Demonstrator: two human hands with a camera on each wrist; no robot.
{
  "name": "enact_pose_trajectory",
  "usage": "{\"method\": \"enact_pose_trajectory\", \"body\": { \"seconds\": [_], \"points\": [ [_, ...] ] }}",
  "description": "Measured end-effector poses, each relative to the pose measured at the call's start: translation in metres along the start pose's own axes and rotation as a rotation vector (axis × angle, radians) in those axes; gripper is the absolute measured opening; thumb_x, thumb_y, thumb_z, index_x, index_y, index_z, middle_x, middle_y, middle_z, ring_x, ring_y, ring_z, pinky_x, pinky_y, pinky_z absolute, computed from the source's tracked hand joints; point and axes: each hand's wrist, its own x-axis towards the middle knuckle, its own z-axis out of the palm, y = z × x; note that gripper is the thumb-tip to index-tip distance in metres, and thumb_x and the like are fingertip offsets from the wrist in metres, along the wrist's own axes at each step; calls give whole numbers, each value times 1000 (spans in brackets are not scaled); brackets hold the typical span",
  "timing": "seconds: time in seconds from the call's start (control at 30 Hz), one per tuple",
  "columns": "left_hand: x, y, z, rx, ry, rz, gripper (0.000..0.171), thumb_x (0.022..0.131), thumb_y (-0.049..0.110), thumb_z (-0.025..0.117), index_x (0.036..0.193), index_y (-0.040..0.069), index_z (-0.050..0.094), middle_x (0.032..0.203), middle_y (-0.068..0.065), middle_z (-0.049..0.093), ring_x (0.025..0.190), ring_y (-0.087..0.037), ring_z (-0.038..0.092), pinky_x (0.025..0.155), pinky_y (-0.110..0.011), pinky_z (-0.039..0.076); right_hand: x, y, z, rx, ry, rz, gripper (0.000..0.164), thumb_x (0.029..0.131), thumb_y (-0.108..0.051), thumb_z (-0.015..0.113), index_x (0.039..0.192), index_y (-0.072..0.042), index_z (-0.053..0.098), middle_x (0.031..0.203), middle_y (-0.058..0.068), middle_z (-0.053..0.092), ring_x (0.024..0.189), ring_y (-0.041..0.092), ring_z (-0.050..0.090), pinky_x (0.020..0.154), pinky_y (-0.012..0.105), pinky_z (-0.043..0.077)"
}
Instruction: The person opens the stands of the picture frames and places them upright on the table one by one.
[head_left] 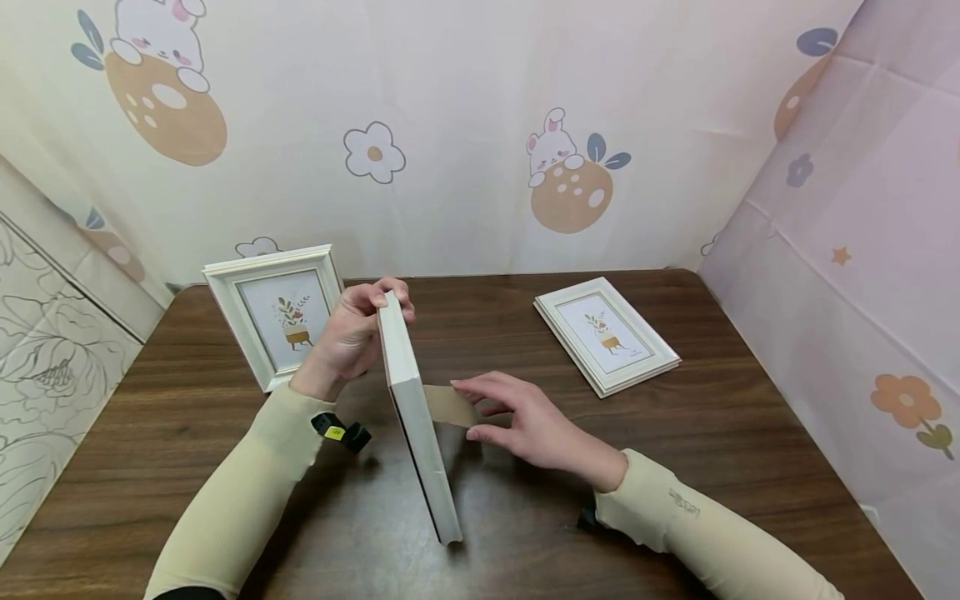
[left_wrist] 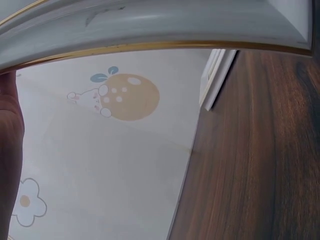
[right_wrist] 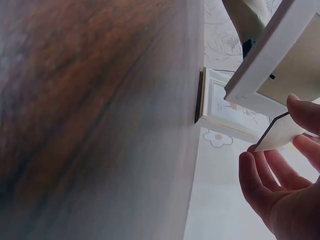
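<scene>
My left hand (head_left: 351, 333) grips the top edge of a white picture frame (head_left: 422, 425), which stands tilted and nearly edge-on to the head view. In the left wrist view, the white moulding of this picture frame (left_wrist: 165, 27) with its gold line spans the top. From its back a brown cardboard stand (head_left: 448, 407) sticks out to the right. My right hand (head_left: 528, 421) holds the free end of that stand. Fingers and thumb lie around the stand (right_wrist: 276, 134) in the right wrist view. The held frame's picture side is hidden from the head view.
Another white picture frame (head_left: 225, 308) stands upright behind my left arm, showing a potted-plant print. A similar white frame (head_left: 637, 375) lies face up at the back right of the brown wooden table (head_left: 465, 325). A patterned curtain (head_left: 450, 217) hangs behind the table.
</scene>
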Motion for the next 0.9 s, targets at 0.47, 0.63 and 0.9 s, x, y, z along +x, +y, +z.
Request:
{"method": "enact_pose_trajectory", "body": {
  "seconds": [0.47, 0.63, 0.9],
  "points": [
    [-3, 2, 0, 45, -12, -10, 13, 88, 3, 70, 96, 10, 77, 108, -9, 64, 95, -22, 67, 84, -28, 53, -9, -4, -23, -110, 53, 70, 50, 83, -15, 83, 130, -17, 66, 123, -4, 62, 107, 14, 61, 88, 34, 54],
    [-5, 2, -3, 79, -9, -17, 13, 87, 5, 71, 96, 11, 77, 108, -8, 64, 95, -21, 67, 80, -27, 54, -11, -7, -30, -140, 79, 68, 48, 83, -14, 83, 128, -15, 67, 121, -2, 61, 106, 15, 61, 85, 34, 54],
    [-8, 2, -7, 99, -1, -38, 13, 87, 6, 71, 97, 12, 78, 109, -6, 64, 96, -21, 65, 80, -26, 54, -11, -9, -41, -167, 106, 45, 48, 82, -14, 84, 127, -15, 68, 121, -2, 60, 107, 16, 59, 83, 37, 53]
  ]
}}
